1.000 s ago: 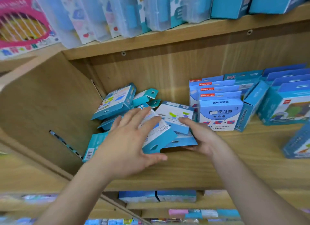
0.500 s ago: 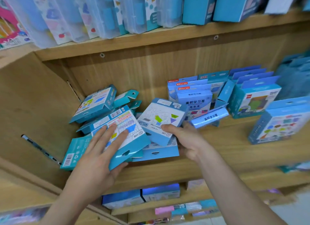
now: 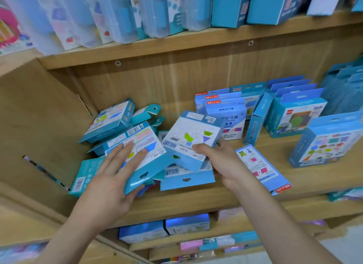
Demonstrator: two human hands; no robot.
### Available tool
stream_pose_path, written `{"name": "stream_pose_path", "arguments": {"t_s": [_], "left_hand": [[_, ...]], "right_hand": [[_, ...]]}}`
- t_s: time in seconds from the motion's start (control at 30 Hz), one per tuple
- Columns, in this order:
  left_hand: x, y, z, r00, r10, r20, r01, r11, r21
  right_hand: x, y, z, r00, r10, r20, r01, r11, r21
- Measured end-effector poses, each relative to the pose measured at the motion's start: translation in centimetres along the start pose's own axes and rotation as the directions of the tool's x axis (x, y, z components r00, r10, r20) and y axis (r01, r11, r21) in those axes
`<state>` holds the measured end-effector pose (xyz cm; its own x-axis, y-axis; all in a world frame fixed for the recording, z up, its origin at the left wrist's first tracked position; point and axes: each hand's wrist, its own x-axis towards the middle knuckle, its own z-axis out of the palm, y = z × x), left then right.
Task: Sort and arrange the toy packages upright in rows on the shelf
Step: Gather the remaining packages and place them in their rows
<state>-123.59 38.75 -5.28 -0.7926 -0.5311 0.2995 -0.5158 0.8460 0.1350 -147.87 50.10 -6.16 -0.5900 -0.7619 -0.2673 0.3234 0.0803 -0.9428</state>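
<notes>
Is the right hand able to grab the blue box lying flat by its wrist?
Probably not yet: the right hand grips a white-faced package. The flat box lies uncovered right beside it, so once freed, likely yes.

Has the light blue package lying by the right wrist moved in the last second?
Yes. The light blue package stood upright at the front of its row; it has tipped toward the shelf edge and lies flat.

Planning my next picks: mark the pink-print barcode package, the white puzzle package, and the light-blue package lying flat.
pink-print barcode package (image 3: 141, 137): head view, printed face below the barcode.
white puzzle package (image 3: 191, 130): head view, middle of white face.
flat light-blue package (image 3: 259, 165): head view, middle of top face.
</notes>
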Motion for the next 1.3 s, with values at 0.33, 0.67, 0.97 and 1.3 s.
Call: {"name": "stream_pose_path", "arguments": {"t_s": [0.33, 0.67, 0.97, 1.3], "left_hand": [[0.0, -1.3, -0.6, 0.995, 0.064, 0.083, -0.063, 0.998, -0.008], [-1.5, -2.2, -0.3, 0.949, 0.184, -0.256, -0.212, 0.974, -0.083], [1.5, 5.0, 0.8, 0.845, 0.513, -0.155, -0.492, 0.857, 0.153], [1.0, 6.5, 3.6, 0.864, 0.457, 0.213, -0.482, 0.873, 0.081]], "right_hand": [[-3.2, 1.7, -2.7, 0.978, -0.051, -0.202, 0.032, 0.995, -0.094], [-3.5, 4.7, 0.7, 0.988, 0.067, -0.137, -0.087, 0.985, -0.149], [-3.2, 2.6, -1.8, 0.999, -0.021, 0.030, 0.037, 0.464, -0.885], [-4.6, 0.2, -9.1, 0.972, -0.231, -0.039, 0.143, 0.716, -0.684]]}}
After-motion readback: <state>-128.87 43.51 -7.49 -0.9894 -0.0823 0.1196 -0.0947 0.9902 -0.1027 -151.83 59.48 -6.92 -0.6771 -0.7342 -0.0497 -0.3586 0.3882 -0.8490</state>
